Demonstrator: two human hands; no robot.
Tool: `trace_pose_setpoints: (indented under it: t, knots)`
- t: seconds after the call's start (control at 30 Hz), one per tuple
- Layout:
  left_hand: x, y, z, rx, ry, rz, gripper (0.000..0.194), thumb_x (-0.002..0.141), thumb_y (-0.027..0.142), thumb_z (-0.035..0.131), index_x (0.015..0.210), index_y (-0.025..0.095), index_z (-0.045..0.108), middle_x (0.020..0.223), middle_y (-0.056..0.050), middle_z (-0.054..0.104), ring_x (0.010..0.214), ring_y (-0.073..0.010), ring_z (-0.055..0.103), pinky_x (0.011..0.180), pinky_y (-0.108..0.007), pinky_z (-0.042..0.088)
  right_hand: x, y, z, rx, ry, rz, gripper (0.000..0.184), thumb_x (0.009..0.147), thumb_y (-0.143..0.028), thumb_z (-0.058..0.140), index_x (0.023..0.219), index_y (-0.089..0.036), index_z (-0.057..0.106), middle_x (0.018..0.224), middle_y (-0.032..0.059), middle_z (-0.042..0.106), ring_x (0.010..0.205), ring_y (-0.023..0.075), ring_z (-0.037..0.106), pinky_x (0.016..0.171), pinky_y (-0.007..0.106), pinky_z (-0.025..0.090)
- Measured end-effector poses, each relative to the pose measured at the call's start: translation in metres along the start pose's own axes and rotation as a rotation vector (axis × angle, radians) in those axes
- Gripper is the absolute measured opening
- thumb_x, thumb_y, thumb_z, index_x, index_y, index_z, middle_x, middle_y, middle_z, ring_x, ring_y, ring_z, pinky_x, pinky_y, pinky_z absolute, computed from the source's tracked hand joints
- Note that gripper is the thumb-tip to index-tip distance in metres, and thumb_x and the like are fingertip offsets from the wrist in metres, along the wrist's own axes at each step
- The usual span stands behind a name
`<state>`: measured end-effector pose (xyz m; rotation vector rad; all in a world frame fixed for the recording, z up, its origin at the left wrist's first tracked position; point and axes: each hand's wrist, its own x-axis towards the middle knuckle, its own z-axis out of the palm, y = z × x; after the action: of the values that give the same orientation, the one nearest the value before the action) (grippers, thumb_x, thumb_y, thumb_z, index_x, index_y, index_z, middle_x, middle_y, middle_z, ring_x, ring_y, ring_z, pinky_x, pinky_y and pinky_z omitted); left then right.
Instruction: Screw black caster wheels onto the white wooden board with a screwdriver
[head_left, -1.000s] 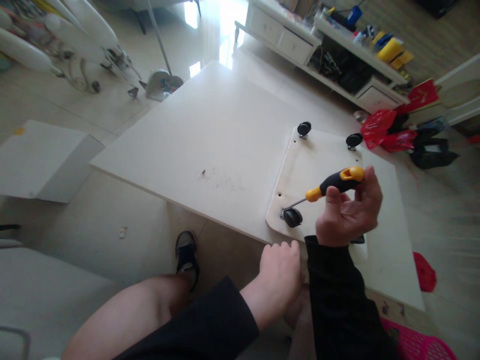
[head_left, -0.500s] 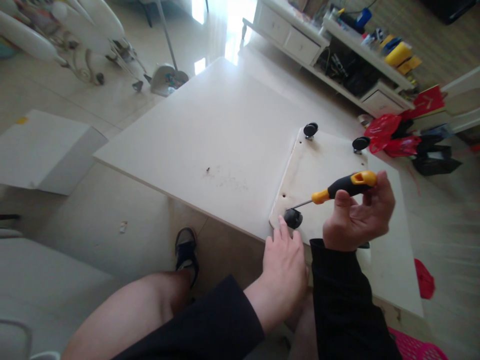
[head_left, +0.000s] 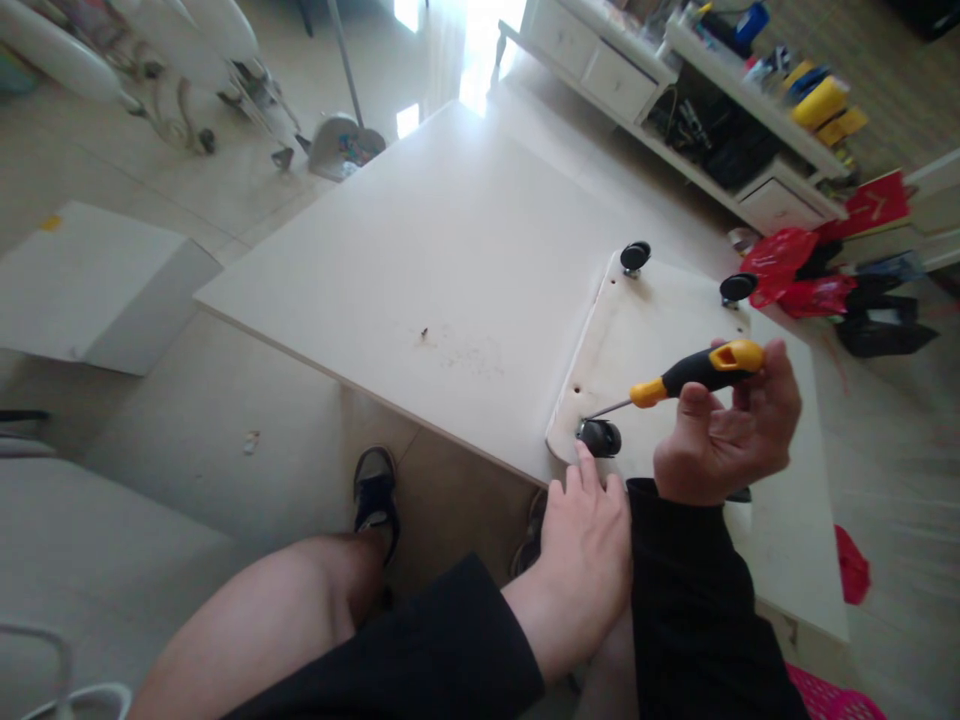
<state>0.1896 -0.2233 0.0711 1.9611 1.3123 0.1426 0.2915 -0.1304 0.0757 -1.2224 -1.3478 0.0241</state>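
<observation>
My right hand (head_left: 731, 430) grips the yellow and black handle of a screwdriver (head_left: 694, 372). The screwdriver slants down to the left, its tip at the base of a black caster wheel (head_left: 600, 438). Beside that caster, my left hand (head_left: 589, 530) lies with fingers stretched out, a fingertip against the caster's near edge. The caster stands on a pale board (head_left: 652, 320) with small holes near its corners. Two more casters, one at the far left corner (head_left: 635, 257) and one at the far right (head_left: 738, 289), point upward. Part of another black piece shows below my right wrist.
The board lies on a white table (head_left: 360, 260), where a small screw (head_left: 424, 331) rests to the left. A white box (head_left: 105, 290) stands on the floor at left, a dustpan (head_left: 345, 145) beyond the table. Behind are a cabinet (head_left: 615, 85) and red bags (head_left: 784, 265).
The whole view has shifted slightly, so the table and board appear further right. The left hand's fingertip has slid a little around the caster; the screwdriver stays at its base.
</observation>
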Motion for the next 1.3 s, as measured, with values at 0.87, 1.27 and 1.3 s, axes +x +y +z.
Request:
trace_pose_setpoints:
  t: [0.87, 1.27, 1.3]
  knots:
    - [0.001, 0.007, 0.001, 0.021, -0.043, 0.001, 0.040, 0.108, 0.016, 0.036, 0.135, 0.014, 0.067, 0.163, -0.022, 0.047, 0.124, -0.0268, 0.064, 0.093, -0.038, 0.058, 0.018, -0.003, 0.009, 0.120, -0.038, -0.196, 0.047, 0.069, -0.031, 0.087, 0.113, -0.028, 0.074, 0.106, 0.0018, 0.062, 0.091, 0.0186, 0.066, 0.082, 0.044, 0.066]
    - [0.002, 0.006, -0.005, 0.112, 0.061, -0.127, 0.041, 0.107, 0.021, 0.044, 0.141, 0.012, 0.064, 0.163, -0.027, 0.045, 0.146, -0.0378, 0.052, 0.099, -0.045, 0.058, 0.017, -0.008, 0.010, 0.140, -0.025, -0.222, 0.050, 0.067, -0.015, 0.087, 0.115, -0.024, 0.078, 0.103, 0.0038, 0.063, 0.095, 0.0180, 0.069, 0.071, 0.032, 0.064]
    - [0.003, 0.005, -0.007, 0.109, 0.061, -0.128, 0.042, 0.107, 0.023, 0.044, 0.143, 0.012, 0.063, 0.167, -0.028, 0.040, 0.149, -0.0391, 0.049, 0.099, -0.046, 0.058, 0.018, -0.007, 0.010, 0.130, -0.027, -0.238, 0.050, 0.066, -0.016, 0.088, 0.115, -0.025, 0.078, 0.102, 0.0032, 0.062, 0.094, 0.0174, 0.068, 0.073, 0.032, 0.064]
